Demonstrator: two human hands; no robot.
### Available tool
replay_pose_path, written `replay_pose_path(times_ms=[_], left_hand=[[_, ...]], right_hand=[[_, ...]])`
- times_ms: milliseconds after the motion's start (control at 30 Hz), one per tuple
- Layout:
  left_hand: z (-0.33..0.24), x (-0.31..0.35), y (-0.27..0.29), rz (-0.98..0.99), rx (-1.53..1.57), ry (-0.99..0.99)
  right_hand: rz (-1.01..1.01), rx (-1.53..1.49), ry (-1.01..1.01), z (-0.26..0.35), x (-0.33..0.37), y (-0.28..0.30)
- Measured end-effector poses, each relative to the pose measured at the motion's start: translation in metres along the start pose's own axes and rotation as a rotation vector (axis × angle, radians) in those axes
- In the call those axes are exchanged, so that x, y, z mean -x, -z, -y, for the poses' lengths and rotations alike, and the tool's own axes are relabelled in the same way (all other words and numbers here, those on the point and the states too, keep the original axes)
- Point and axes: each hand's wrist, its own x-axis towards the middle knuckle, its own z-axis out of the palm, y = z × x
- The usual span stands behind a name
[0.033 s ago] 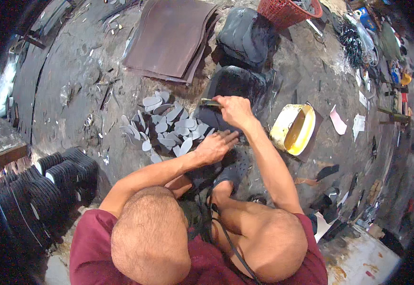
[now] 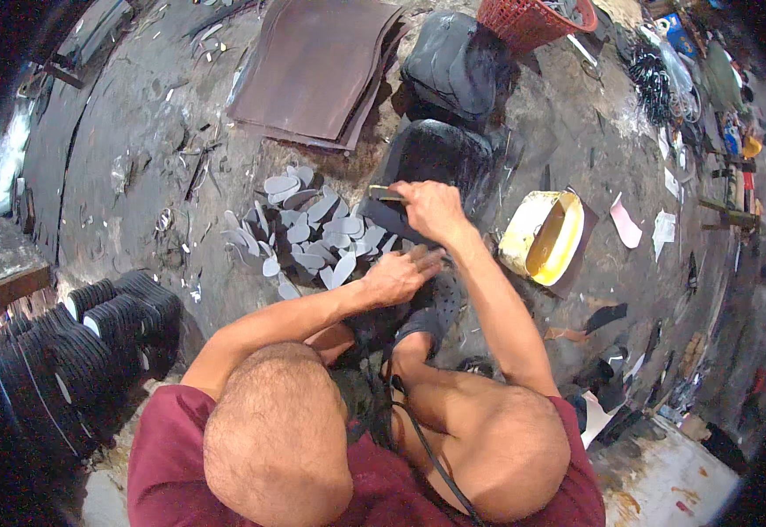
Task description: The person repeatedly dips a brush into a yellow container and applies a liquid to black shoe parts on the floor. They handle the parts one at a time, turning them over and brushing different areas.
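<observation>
Our right hand (image 2: 433, 211) clamps a flat tool (image 2: 386, 192) over the black block (image 2: 436, 158); left hand (image 2: 401, 277) sits near grey ovals (image 2: 299, 234), we can't tell its grip.

Head-high wide fisheye view, steeply down over both hands (image 2: 434, 211)

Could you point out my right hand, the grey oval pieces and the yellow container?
Right hand (image 2: 436, 211): head view, on the back of the hand.
Grey oval pieces (image 2: 298, 234): head view, on one piece amid the heap.
Yellow container (image 2: 522, 230): head view, on its pale left wall.
</observation>
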Motion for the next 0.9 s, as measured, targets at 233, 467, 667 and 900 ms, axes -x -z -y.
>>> replay_pose_path(times_ms=[233,467,667,900], left_hand=[[-0.011,-0.006,-0.020,0.048,-0.162,-0.331],[-0.002,-0.001,-0.025,-0.283,-0.150,-0.225],[0.026,-0.053,0.022,-0.128,-0.309,0.079],[0.040,-0.045,-0.002,-0.085,-0.423,0.141]], right_hand=[[-0.141,0.123,0.125,0.037,0.039,-0.029],[-0.539,-0.774,-0.161,0.026,0.032,0.082],[-0.700,-0.872,-0.158,-0.044,0.042,0.164],[-0.667,-0.535,-0.201,-0.092,0.034,0.126]])
